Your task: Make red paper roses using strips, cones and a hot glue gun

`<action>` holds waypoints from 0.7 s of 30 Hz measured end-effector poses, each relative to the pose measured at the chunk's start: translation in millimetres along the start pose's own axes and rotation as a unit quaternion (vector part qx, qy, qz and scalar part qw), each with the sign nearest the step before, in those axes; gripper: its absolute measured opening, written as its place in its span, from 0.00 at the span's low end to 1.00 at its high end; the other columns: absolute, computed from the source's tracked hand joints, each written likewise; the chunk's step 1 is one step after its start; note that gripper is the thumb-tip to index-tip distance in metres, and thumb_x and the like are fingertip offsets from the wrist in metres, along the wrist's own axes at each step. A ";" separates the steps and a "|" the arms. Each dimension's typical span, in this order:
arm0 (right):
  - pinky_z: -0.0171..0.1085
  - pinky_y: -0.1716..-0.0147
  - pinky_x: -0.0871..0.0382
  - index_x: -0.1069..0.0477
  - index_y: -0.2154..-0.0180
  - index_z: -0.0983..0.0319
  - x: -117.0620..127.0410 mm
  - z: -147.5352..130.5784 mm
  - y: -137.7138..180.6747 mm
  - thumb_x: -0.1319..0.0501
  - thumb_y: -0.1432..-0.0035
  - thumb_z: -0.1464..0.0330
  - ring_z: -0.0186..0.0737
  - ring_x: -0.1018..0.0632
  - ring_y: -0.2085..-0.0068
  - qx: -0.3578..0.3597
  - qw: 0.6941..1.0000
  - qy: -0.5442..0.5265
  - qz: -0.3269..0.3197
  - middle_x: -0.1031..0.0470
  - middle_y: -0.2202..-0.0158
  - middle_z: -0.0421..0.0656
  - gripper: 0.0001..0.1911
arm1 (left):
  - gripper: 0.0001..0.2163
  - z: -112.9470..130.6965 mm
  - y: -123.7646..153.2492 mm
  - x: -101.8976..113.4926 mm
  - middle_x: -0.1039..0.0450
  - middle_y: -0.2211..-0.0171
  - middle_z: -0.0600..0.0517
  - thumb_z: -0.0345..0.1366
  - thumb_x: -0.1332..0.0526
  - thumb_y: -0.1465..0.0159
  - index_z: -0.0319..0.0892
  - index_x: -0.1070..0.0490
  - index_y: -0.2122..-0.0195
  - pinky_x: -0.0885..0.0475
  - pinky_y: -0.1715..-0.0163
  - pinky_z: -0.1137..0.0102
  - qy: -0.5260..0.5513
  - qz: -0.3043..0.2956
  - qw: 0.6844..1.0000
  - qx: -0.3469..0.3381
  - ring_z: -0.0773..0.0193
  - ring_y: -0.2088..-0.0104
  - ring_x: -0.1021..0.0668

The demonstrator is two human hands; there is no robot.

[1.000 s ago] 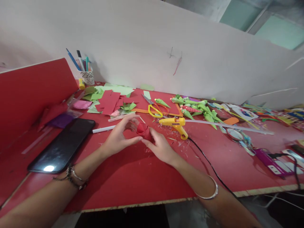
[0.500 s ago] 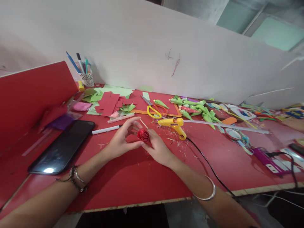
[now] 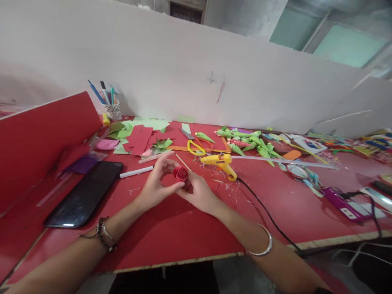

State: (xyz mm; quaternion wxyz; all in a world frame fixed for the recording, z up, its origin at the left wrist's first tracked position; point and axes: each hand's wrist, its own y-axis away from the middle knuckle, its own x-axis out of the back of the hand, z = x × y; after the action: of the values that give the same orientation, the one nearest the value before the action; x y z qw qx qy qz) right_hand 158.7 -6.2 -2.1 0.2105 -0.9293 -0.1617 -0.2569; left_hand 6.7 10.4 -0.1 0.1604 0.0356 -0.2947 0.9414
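A small rolled red paper rose (image 3: 180, 173) sits between my two hands over the red table (image 3: 171, 228). My left hand (image 3: 159, 179) curls round it from the left, with thumb and fingers pinching its side. From the right, my right hand (image 3: 199, 191) grips its base with closed fingers. A yellow glue gun (image 3: 219, 162) lies just beyond my right hand, its black cord (image 3: 263, 208) running toward the table's front edge.
A black phone (image 3: 84, 195) lies at the left beside a white marker (image 3: 136, 172). Red and green paper scraps (image 3: 141, 136), yellow-handled scissors (image 3: 194, 145) and several green paper cones (image 3: 251, 143) lie behind. A pen cup (image 3: 110, 108) stands by the white partition. A red board (image 3: 43, 134) leans at left.
The red paper has been turned so its spiral face points up at me. Both hands stay closed on it, shifted slightly left and away.
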 end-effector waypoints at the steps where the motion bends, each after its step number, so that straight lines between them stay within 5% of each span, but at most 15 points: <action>1: 0.34 0.71 0.34 0.37 0.60 0.62 -0.1 -0.4 0.0 0.45 0.45 0.64 0.35 0.29 0.68 -0.001 1.000 -0.021 -0.005 0.30 0.64 0.43 0.12 | 0.30 -0.3 -0.3 0.3 0.36 0.62 0.51 0.30 0.38 0.46 0.47 0.50 0.45 0.34 0.56 0.67 0.008 0.001 1.000 0.002 0.65 0.60 0.31; 9: 0.33 0.72 0.35 0.34 0.62 0.62 -0.9 3.1 -1.1 0.46 0.44 0.62 0.32 0.30 0.73 -0.012 0.999 -0.032 0.008 0.30 0.70 0.40 0.11 | 0.28 3.6 -4.4 4.4 0.34 0.64 0.51 0.35 0.38 0.45 0.47 0.48 0.45 0.32 0.58 0.67 0.032 -0.011 0.995 0.099 0.63 0.63 0.29; 15: 0.33 0.74 0.37 0.34 0.67 0.63 -3.1 4.9 -5.1 0.46 0.45 0.57 0.33 0.32 0.74 -0.005 0.999 0.033 0.028 0.31 0.74 0.40 0.14 | 0.35 -8.2 -4.0 17.3 0.43 0.49 0.45 0.43 0.38 0.47 0.49 0.56 0.42 0.36 0.51 0.60 0.007 -0.070 0.991 0.110 0.54 0.50 0.35; 21: 0.32 0.73 0.36 0.35 0.67 0.62 -3.9 4.1 -6.9 0.45 0.44 0.61 0.33 0.31 0.72 0.029 0.999 0.031 0.028 0.32 0.71 0.41 0.10 | 0.18 -15.6 -4.0 30.5 0.43 0.49 0.45 0.44 0.39 0.46 0.44 0.35 0.55 0.50 0.44 0.55 -0.111 -0.114 0.985 0.063 0.51 0.43 0.45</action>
State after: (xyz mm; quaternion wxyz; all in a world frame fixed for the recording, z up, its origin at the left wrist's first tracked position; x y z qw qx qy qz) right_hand 154.4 0.9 -5.2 0.2493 -0.9185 -0.1366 -0.2750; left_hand -20.4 30.9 -5.9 0.2306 0.1831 -0.2449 0.9237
